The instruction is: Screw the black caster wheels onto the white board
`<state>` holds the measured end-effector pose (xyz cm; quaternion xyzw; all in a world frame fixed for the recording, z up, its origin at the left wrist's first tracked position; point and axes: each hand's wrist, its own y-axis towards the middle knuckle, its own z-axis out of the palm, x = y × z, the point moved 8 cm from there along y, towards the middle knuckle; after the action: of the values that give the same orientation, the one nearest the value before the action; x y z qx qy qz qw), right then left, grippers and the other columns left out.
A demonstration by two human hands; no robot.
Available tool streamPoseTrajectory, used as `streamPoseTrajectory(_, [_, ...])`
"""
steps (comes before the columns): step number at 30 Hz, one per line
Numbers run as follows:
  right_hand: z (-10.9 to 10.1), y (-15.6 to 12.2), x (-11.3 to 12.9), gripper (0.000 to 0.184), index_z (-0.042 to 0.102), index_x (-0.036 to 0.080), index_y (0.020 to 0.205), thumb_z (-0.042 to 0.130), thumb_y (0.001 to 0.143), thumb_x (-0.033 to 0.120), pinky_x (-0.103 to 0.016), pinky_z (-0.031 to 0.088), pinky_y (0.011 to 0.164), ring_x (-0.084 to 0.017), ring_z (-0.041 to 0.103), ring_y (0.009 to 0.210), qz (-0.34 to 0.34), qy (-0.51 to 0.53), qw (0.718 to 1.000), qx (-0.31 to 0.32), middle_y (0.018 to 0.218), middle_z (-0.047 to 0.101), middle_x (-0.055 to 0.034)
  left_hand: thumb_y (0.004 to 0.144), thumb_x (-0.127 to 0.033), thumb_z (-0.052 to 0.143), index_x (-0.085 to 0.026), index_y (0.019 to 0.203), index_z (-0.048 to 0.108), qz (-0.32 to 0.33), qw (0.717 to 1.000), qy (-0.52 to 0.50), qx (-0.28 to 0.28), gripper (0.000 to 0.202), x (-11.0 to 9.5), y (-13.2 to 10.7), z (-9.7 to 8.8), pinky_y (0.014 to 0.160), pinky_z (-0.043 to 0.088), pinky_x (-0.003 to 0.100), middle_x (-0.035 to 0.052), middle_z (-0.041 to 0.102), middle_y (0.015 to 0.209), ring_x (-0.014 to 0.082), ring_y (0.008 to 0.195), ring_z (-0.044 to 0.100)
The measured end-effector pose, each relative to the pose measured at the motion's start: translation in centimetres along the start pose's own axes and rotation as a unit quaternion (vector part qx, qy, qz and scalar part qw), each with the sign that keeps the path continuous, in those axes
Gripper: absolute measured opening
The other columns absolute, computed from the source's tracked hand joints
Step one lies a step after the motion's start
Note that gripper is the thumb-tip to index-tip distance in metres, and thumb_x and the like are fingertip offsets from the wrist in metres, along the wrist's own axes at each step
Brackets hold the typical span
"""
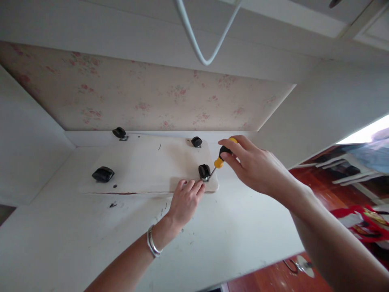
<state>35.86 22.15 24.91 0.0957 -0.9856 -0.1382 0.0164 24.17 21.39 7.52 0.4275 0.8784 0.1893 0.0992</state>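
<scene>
A white board (146,166) with several black caster wheels lies flat on a white surface. My right hand (252,164) grips a screwdriver (221,157) with a yellow and black handle; its tip meets the metal base of the near-right caster (204,172). My left hand (185,202), with a silver bracelet on the wrist, rests on the board's front edge, fingertips touching that caster's base plate. Other casters sit at the far right (196,141), far left (119,132) and near left (103,174).
A floral-papered panel (146,97) rises behind the board, with white walls on both sides. A white cable loop (206,44) hangs overhead. At right are a red wooden floor (322,178), a red bag (364,223) and a white rack.
</scene>
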Motion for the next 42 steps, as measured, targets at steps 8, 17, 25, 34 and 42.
streamPoseTrajectory(8, [-0.7,0.4,-0.6,0.038,0.063,0.025,0.118,0.048,0.097,0.053,-0.034,0.046,0.06,-0.023,0.067,0.073,0.027,-0.031,0.999,-0.029,0.097,0.074,-0.0063,0.095,-0.013,0.054,-0.022,0.125,0.059,-0.002,1.0,-0.008,0.002,0.032,0.0,0.0,-0.1,0.089,0.04,0.041,0.0041,0.069,0.12,0.0196,0.102,0.057])
streamPoseTrajectory(17, [-0.9,0.7,0.4,0.04,0.063,0.024,0.124,0.041,0.1,0.047,-0.034,0.048,0.064,-0.025,0.069,0.083,-0.018,-0.01,1.0,0.0,0.108,0.073,-0.0089,0.096,-0.013,0.054,-0.021,0.125,0.058,0.0,1.0,-0.011,0.003,0.031,0.0,-0.1,-0.1,0.09,0.04,0.041,0.003,0.068,0.121,0.0198,0.102,0.057])
streamPoseTrajectory(25, [-0.1,0.4,1.4,0.044,0.041,0.02,0.146,0.038,0.102,0.026,-0.039,0.054,0.087,-0.025,0.063,0.114,-0.09,0.036,0.995,0.008,0.152,0.044,-0.0129,0.096,-0.012,0.053,-0.021,0.126,0.058,0.001,1.0,0.0,-0.002,0.031,-0.2,-0.1,-0.3,0.089,0.04,0.041,0.0039,0.068,0.12,0.0191,0.102,0.057])
streamPoseTrajectory(34, [0.1,0.3,1.1,0.036,0.053,0.021,0.126,0.051,0.098,0.044,-0.042,0.056,0.072,-0.027,0.068,0.09,-0.037,0.018,0.999,-0.03,0.122,0.064,-0.0105,0.098,-0.017,0.052,-0.022,0.127,0.058,-0.006,1.0,-0.001,0.004,0.03,-0.1,-0.2,-0.2,0.092,0.039,0.043,0.0025,0.067,0.125,0.0185,0.105,0.057])
streamPoseTrajectory(42, [0.6,0.0,1.1,0.035,0.054,0.021,0.128,0.047,0.1,0.042,-0.039,0.055,0.081,-0.022,0.067,0.089,-0.055,0.09,0.994,-0.024,0.115,0.064,-0.0094,0.098,-0.017,0.052,-0.023,0.127,0.058,-0.008,1.0,-0.003,0.0,0.03,-0.1,-0.3,-0.1,0.094,0.039,0.044,0.0024,0.068,0.125,0.0187,0.107,0.057])
